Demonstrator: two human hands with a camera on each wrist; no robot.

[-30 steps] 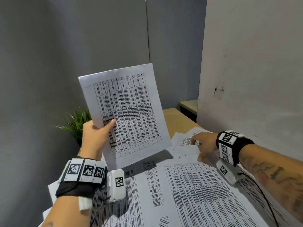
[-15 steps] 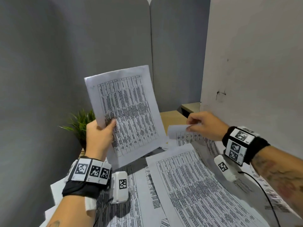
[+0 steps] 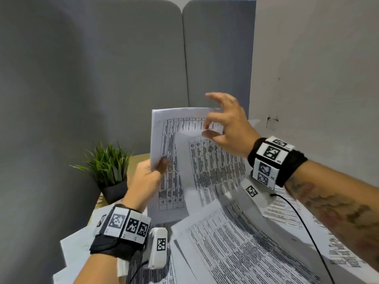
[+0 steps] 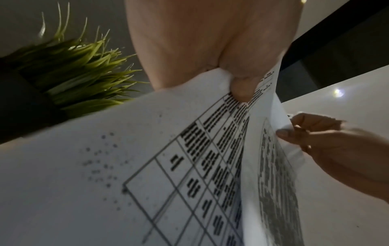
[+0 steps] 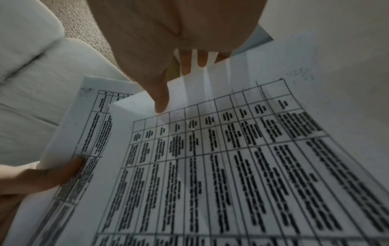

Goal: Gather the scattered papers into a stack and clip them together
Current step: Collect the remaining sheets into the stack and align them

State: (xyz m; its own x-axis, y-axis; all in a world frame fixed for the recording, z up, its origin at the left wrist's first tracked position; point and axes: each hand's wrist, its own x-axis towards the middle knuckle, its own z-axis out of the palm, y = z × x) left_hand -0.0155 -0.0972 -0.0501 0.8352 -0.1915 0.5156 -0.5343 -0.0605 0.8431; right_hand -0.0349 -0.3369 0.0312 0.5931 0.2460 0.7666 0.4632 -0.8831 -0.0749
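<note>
My left hand [image 3: 160, 167] grips a printed table sheet [image 3: 167, 140] upright by its left edge, thumb on the front, above the desk. In the left wrist view that thumb [image 4: 242, 86] presses on the sheet [image 4: 126, 166]. My right hand [image 3: 209, 128] pinches the top edge of a second printed sheet [image 3: 215, 167], which lies slanted over the first and hangs down to the right. The right wrist view shows my thumb [image 5: 162, 98] on the front of this second sheet [image 5: 231, 158], fingers behind it, and the first sheet [image 5: 94, 124] to its left. More printed papers [image 3: 235, 242] lie scattered on the desk. No clip is in view.
A small potted green plant [image 3: 108, 167] stands at the desk's far left, close to my left hand. Grey partition panels [image 3: 102, 78] close off the back and a pale wall [image 3: 317, 78] the right. A black cable [image 3: 303, 228] runs from my right wrist across the papers.
My right hand picked a sheet off the desk at the right and carried it up and left onto the sheet in my left hand. The left hand kept its grip and shifted slightly right.
</note>
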